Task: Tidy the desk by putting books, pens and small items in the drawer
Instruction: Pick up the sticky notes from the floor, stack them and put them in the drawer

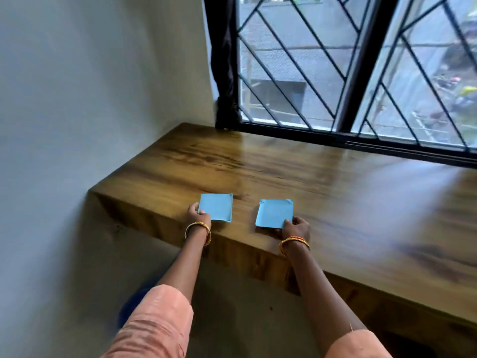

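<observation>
Two light blue square paper pads lie near the front edge of the wooden desk (322, 182). My left hand (197, 215) grips the near left corner of the left blue pad (216, 206), fingers closed on its edge. My right hand (295, 227) pinches the near right corner of the right blue pad (275, 213). Both pads rest flat or nearly flat on the desk top. No drawer, books or pens are visible.
A white wall (77, 99) bounds the desk on the left. A barred window (361, 73) with a dark curtain (223, 60) runs along the back. Below the desk's thick front face is the floor, with a blurred blue object (131, 306) near my left arm.
</observation>
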